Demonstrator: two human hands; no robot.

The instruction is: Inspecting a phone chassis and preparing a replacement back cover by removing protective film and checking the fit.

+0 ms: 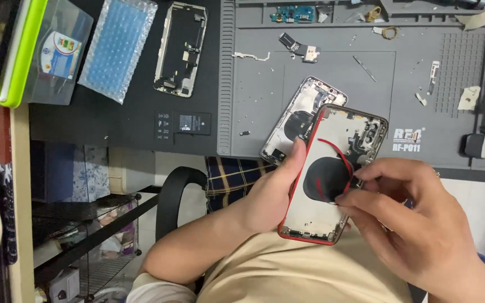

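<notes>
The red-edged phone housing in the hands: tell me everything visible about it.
The phone housing is an opened rear shell with a red rim and a pale metallic-looking inside. A black round coil sits mid-shell, crossed by a red strip, with a camera part near the top corner. It is held tilted, open side up, above the lap at the mat's edge. The left hand grips its left side, thumb on the rim; the right hand's fingertips pinch at the coil's right edge. It overlaps a second, silver housing lying behind.

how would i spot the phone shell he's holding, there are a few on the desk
Start at the grey repair mat and come down to its near edge, where the left hand grips an opened phone shell. The right hand pinches at its middle. It alone has a red rim; the silver shell beneath lies on the mat.
</notes>
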